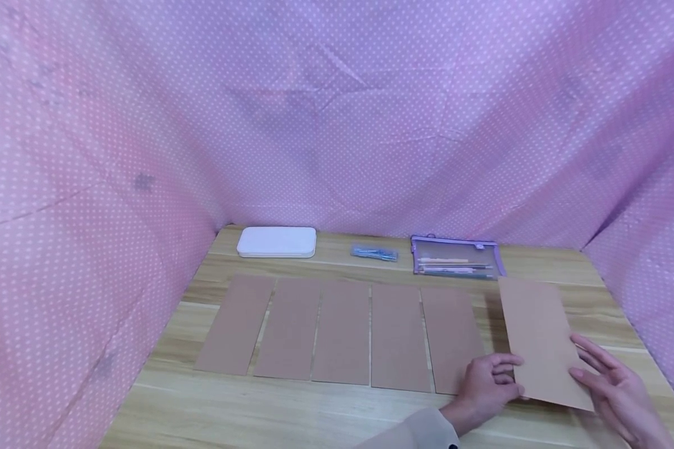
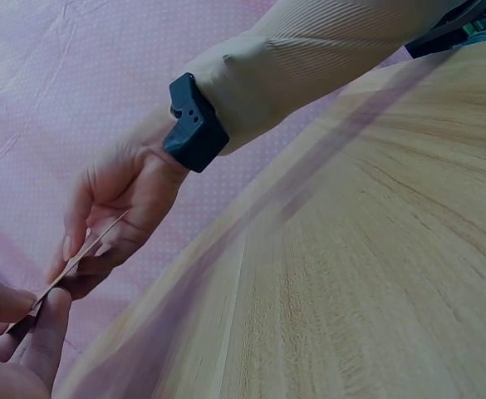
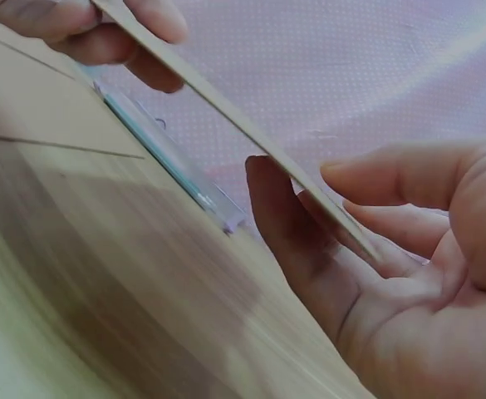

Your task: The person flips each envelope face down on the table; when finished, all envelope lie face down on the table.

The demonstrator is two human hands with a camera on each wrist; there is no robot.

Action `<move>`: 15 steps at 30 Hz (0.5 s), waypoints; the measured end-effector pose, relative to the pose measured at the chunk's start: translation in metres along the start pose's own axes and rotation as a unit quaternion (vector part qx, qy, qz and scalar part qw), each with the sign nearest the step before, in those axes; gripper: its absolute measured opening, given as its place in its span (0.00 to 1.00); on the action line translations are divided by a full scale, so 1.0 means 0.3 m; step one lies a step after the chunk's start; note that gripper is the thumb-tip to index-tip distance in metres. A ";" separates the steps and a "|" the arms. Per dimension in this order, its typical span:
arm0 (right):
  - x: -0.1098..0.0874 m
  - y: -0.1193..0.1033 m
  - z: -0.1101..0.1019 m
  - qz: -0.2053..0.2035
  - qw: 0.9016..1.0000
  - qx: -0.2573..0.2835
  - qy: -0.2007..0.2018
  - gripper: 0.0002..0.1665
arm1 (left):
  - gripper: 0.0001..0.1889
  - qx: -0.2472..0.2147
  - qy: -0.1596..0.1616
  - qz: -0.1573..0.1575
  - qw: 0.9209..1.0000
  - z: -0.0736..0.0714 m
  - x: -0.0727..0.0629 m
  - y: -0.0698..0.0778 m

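Note:
A brown rectangular card (image 1: 545, 343) is raised above the right part of the wooden table, tilted, between both hands. My left hand (image 1: 485, 386) pinches its left edge near the lower corner. On the opposite edge, my right hand (image 1: 615, 390) holds the card between thumb and fingers. Seen almost edge-on in the right wrist view, the card (image 3: 226, 116) looks thin and stiff. Several matching brown cards (image 1: 342, 333) lie flat side by side in a row to the left, and the left hand overlaps the lower corner of the rightmost one (image 1: 452, 337).
Along the table's back stand a white case (image 1: 277, 242), a small clear pack with blue items (image 1: 374, 252) and a purple-edged zip pouch (image 1: 455, 257) holding pencils. Pink dotted cloth (image 1: 337, 125) hangs behind and at both sides of the wooden table (image 1: 230, 411).

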State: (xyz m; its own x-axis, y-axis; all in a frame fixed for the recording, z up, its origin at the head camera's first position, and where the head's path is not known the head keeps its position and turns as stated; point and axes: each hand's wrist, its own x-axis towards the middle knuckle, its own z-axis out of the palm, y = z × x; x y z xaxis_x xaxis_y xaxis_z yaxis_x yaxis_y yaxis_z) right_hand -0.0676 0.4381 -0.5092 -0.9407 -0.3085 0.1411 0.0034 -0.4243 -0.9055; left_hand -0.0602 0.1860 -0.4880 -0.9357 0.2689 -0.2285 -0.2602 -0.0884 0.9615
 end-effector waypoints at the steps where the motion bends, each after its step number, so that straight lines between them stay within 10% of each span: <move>1: -0.005 -0.006 -0.002 0.007 1.000 -0.003 0.008 0.41 | 0.24 -0.001 0.003 -0.001 1.000 -0.002 -0.001 0.002; 5: -0.027 -0.029 -0.001 0.074 0.990 -0.098 0.063 0.36 | 0.23 0.003 0.014 -0.001 1.000 -0.010 -0.002 0.005; 15: -0.033 -0.054 0.038 0.150 0.928 -0.301 0.158 0.28 | 0.25 0.005 -0.002 -0.014 1.000 -0.009 -0.025 -0.011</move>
State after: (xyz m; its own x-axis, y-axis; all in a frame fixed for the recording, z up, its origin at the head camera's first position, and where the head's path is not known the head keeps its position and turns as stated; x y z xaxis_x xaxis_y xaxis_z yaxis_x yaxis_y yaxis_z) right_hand -0.0546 0.4382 -0.4913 -0.9810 -0.0304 -0.1916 0.1802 0.2228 -0.9581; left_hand -0.0530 0.1817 -0.4900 -0.9273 0.2747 -0.2544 -0.2834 -0.0710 0.9564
